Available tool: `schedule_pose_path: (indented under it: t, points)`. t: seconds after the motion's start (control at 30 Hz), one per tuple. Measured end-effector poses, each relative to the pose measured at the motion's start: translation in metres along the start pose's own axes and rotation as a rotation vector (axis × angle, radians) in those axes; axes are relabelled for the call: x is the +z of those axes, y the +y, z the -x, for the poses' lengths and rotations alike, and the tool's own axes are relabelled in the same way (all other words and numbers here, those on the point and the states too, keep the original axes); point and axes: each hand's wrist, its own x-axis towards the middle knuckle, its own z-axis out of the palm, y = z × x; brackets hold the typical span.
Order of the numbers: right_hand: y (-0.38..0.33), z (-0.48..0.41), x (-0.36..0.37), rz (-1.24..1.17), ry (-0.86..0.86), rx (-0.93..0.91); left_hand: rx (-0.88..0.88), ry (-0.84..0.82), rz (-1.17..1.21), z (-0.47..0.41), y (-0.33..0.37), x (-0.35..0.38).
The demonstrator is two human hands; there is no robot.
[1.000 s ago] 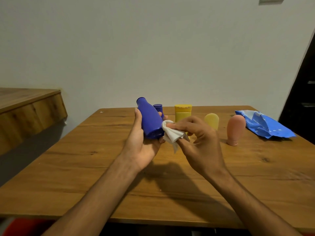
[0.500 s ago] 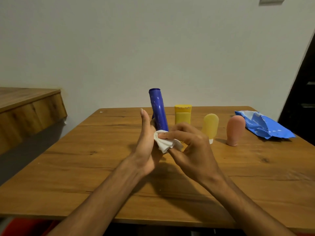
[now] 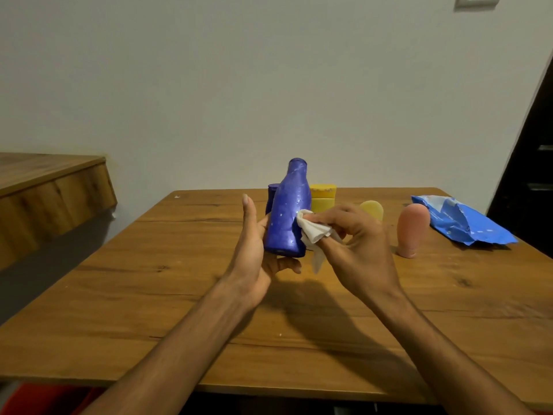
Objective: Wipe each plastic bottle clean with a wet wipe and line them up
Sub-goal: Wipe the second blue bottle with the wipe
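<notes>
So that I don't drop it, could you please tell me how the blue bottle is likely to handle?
The blue bottle probably feels slick: glistening specks dot its surface. It seems rigid: no dents where the left hand grips it. Tall and narrow, it may tip if nudged.

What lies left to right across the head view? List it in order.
Wooden shelf → left hand → big blue bottle → white wipe → right hand → pink bottle → blue wipe pack.
</notes>
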Motion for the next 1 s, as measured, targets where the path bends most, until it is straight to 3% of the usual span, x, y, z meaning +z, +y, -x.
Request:
schedule_pose_path:
  t: [0.47,0.6,0.8,1.0]
  points:
    - [0.001,-0.001,-0.003,-0.014,-0.026,0.024,-0.078,-0.077,0.258,0.004,0.002,0.007]
    - [-0.004,0.000,-0.004,0.004,-0.104,-0.001,-0.087,-0.085,0.251,0.004,0.000,0.005]
    - [-0.011,0.008,0.001,0.112,-0.305,-0.190,-0.138,-0.080,0.259,0.002,-0.004,0.004]
    - [-0.013,0.014,0.007,0.332,-0.184,-0.322,-0.122,-0.081,0.176,0.004,-0.008,0.007]
